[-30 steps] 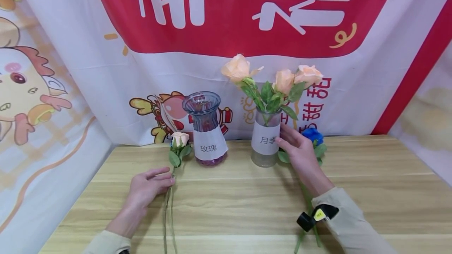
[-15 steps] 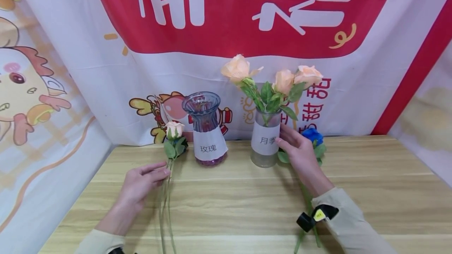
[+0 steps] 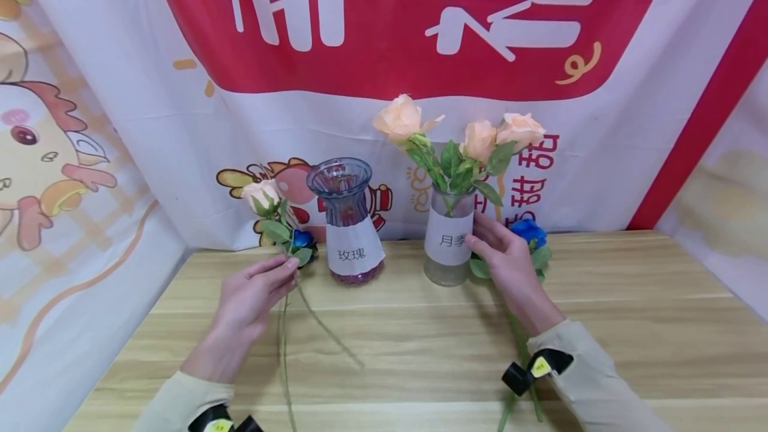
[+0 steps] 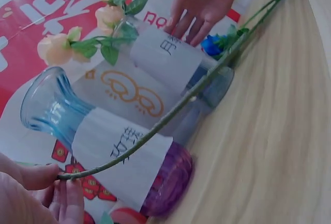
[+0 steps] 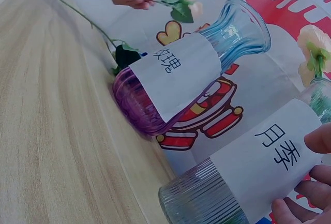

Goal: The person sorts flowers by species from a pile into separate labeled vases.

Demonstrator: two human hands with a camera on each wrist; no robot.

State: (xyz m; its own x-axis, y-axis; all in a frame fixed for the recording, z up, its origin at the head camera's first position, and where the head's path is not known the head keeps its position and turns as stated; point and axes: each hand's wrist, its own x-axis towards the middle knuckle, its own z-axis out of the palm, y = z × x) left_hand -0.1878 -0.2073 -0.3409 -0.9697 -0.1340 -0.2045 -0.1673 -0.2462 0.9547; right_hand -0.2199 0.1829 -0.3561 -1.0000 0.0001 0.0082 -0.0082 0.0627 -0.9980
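Observation:
My left hand (image 3: 255, 289) pinches the thin stem of a peach rose (image 3: 261, 196), raised and leaning left, between thumb and fingers. In the left wrist view its stem (image 4: 170, 114) crosses in front of both vases. Near that hand a blue rose (image 3: 303, 239) lies on the table. Left of centre stands a blue-purple glass vase (image 3: 341, 202) with a white label. My right hand (image 3: 510, 265) holds the clear ribbed vase (image 3: 447, 275) lightly at its right side, thumb on the label; some fingers are hidden behind it. Several peach roses (image 3: 479, 141) stand in that vase.
Another blue rose (image 3: 528, 232) lies right of the clear vase, its stem running under the right forearm. A printed cloth (image 3: 270, 125) hangs close behind the wooden table (image 3: 408, 352). Black wrist cameras (image 3: 538, 369) sit on both sleeves.
The peach rose has come up off the table in my left hand and tilted left, leaving the blue rose beside it in sight. My right hand stays at the clear vase.

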